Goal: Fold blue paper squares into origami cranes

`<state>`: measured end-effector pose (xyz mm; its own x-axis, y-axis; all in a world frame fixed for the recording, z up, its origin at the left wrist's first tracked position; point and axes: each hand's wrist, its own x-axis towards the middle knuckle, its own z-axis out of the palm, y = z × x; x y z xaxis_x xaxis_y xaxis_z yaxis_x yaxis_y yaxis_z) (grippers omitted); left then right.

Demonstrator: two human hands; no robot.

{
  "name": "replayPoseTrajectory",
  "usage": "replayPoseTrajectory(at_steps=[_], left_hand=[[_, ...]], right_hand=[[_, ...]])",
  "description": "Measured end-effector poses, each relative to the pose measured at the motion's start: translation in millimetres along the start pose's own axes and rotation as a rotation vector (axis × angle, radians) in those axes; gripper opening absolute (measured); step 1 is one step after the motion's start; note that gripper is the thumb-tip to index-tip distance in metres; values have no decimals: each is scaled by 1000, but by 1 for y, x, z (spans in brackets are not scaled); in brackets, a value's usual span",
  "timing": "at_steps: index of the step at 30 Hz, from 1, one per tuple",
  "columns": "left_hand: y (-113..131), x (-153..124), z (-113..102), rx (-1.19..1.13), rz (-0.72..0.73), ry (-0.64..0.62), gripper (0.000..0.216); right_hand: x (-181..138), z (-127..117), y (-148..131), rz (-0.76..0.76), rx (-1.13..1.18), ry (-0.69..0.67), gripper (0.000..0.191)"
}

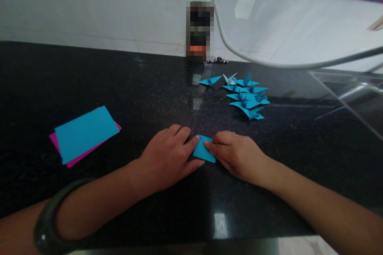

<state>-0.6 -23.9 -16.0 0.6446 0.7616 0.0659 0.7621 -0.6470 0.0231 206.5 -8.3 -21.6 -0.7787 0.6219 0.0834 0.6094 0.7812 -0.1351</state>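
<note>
A small folded piece of blue origami paper (204,152) lies on the black countertop between my hands. My left hand (170,155) holds its left side, with the index fingertip at the upper corner and the thumb along the lower left edge. From the right, my right hand (236,153) grips the paper, its fingers curled and one fingertip pressed on the upper face. Part of the paper's right side is hidden under those fingers. Beyond my right hand stand several blue paper cranes (247,97) in a cluster, one of them paler (230,79).
A stack of blue and magenta paper sheets (88,134) lies at the left. By the wall stands a blurred-out upright object (199,32) with a beaded strand (220,60) beside it. A pale cable (269,63) crosses the upper right, above a clear-edged panel (353,95).
</note>
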Motion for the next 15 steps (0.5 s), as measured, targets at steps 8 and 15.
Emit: replayPoseTrajectory(at_steps=[8, 15], left_hand=[[1, 1, 0, 7, -3, 5, 44], [0, 1, -1, -7, 8, 6, 43]], right_hand=[[0, 0, -1, -62, -48, 0, 25], [1, -1, -2, -54, -51, 7, 26]])
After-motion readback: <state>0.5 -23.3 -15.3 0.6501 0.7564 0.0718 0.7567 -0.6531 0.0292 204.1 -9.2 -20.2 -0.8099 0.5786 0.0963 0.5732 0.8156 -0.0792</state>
